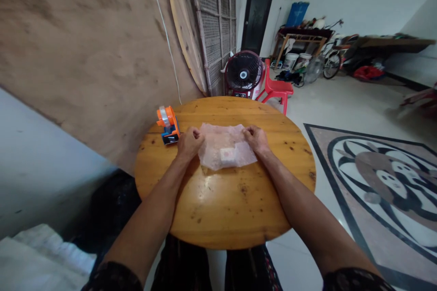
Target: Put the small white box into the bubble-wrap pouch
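A sheet of pinkish, see-through bubble wrap [213, 141] is spread on the round wooden table [235, 209]. On its lower middle part a small white box [228, 156] shows; whether it lies on or under the film I cannot tell. My left hand [190, 142] pinches the sheet's left edge. At the upper right corner, my right hand [256, 138] grips the sheet between thumb and fingers. An orange and blue tape dispenser [169, 123] with a roll of clear tape stands just beyond my left hand, near the table's left edge.
Behind the table stand a dark fan [243, 72] and a red plastic chair [277, 86]. A brown wall [102, 54] rises close on the left. White sacks [48, 254] lie at the lower left. Farther back are a cluttered wooden table [303, 36] and a bicycle [332, 62].
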